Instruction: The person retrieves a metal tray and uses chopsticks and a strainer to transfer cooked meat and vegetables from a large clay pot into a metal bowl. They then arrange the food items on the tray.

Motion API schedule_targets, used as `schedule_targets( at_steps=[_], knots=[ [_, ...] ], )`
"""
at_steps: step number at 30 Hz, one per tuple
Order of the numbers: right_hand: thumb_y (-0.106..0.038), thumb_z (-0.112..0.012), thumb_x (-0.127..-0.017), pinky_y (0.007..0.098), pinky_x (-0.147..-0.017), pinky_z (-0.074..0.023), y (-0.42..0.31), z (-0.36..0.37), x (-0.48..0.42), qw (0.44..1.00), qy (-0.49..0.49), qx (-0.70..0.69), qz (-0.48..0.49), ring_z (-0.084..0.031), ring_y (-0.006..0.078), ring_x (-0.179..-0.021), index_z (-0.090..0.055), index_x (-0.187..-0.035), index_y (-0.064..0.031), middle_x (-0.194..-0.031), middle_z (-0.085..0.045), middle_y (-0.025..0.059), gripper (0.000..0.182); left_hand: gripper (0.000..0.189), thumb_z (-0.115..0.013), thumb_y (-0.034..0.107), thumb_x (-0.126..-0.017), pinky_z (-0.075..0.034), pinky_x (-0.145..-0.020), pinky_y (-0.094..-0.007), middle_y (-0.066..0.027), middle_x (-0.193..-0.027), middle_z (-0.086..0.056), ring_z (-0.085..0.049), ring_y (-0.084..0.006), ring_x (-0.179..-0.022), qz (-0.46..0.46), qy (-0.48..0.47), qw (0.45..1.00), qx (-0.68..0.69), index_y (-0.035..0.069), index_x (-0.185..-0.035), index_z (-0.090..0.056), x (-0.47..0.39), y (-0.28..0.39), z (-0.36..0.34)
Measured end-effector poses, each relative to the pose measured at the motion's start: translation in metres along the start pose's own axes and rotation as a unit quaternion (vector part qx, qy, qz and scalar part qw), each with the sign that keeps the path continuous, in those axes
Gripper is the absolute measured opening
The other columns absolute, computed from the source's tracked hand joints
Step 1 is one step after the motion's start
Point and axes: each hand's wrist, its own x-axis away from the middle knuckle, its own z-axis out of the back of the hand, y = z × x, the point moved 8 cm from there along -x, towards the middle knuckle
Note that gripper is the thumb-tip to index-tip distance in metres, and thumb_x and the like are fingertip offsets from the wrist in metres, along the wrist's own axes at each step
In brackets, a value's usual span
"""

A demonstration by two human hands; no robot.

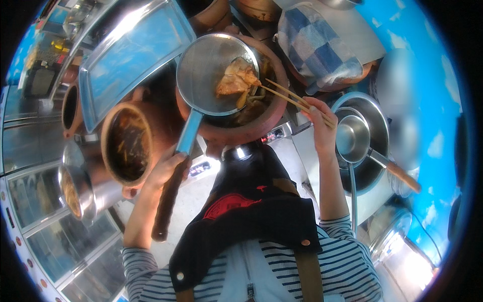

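My left hand is closed around the dark handle of a round metal strainer ladle. The ladle's wide bowl is over the left part of a large clay pot of dark broth, and a piece of cooked meat lies in its right half. In my right hand is a pair of wooden chopsticks, their tips touching the meat's right edge. Solid pieces and broth show in the pot right of and below the ladle.
Left of the pot stand a second clay pot of dark broth and a metal tray. At the right, a metal basin holds a wooden-handled ladle. A checkered cloth covers a pot at the upper right.
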Motion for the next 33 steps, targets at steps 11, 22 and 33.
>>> schedule_targets(
  at_steps=[11, 22, 33],
  knots=[
    [-0.010, -0.049, -0.086, 0.0277, -0.082, -0.0471, 0.011, -0.002, -0.015, 0.999, -0.020, -0.025, 0.034, -0.058, 0.0200, -0.094, -0.057, -0.102, 0.0049, -0.103, -0.058, 0.0157, 0.023, 0.041, -0.053, 0.018, -0.080, -0.041, -0.052, -0.0190, -0.0056, -0.073, -0.050, -0.049, -0.0107, -0.059, 0.039, 0.012, 0.995, 0.092, 0.001, -0.116, -0.042, 0.009, -0.009, -0.022],
    [-0.008, -0.048, -0.087, 0.0277, -0.080, -0.0487, 0.018, -0.004, -0.017, 0.998, -0.051, -0.019, -0.012, -0.059, 0.0235, -0.094, -0.055, -0.103, 0.0067, -0.103, -0.057, 0.0166, 0.023, 0.027, -0.046, 0.012, -0.082, -0.042, -0.048, -0.0237, -0.0077, -0.072, -0.054, -0.051, -0.0133, -0.053, 0.026, 0.025, 0.995, 0.096, 0.001, -0.107, -0.047, 0.001, -0.020, -0.022],
    [-0.012, -0.047, -0.088, 0.0249, -0.076, -0.0516, 0.062, -0.025, -0.050, 0.972, -0.030, -0.224, -0.068, -0.059, 0.0245, -0.093, -0.055, -0.099, 0.0055, -0.097, -0.058, 0.0147, 0.021, 0.018, -0.046, 0.013, -0.083, -0.041, -0.045, -0.0244, -0.0073, -0.060, -0.051, -0.050, -0.0144, -0.048, -0.003, -0.017, 0.998, 0.063, 0.000, -0.095, -0.047, -0.003, -0.025, -0.028]
  ],
)
